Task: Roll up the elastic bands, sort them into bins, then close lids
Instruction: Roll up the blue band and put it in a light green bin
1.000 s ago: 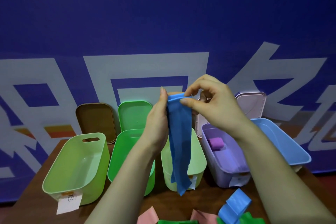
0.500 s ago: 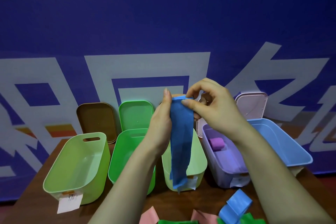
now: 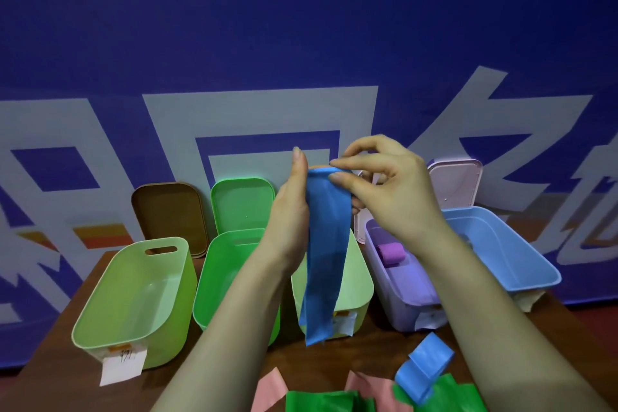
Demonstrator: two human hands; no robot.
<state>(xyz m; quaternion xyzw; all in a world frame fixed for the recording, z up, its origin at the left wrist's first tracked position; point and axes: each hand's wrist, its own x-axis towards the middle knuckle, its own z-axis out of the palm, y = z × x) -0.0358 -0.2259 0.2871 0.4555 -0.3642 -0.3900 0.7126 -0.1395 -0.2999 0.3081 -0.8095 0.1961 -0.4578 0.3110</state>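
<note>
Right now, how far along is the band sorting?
Done: one rolled purple band lies in the purple bin. In hand: the right hand pinches the blue band at its top against the left hand; most hangs unrolled. Left: folded blue band, pink bands, green bands on the table; no bin lidded.

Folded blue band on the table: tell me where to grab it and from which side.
Pinch the folded blue band at its upper fold, from above and the right. It lies doubled, partly over the green band, so a top pinch there should lift it alone.
</note>
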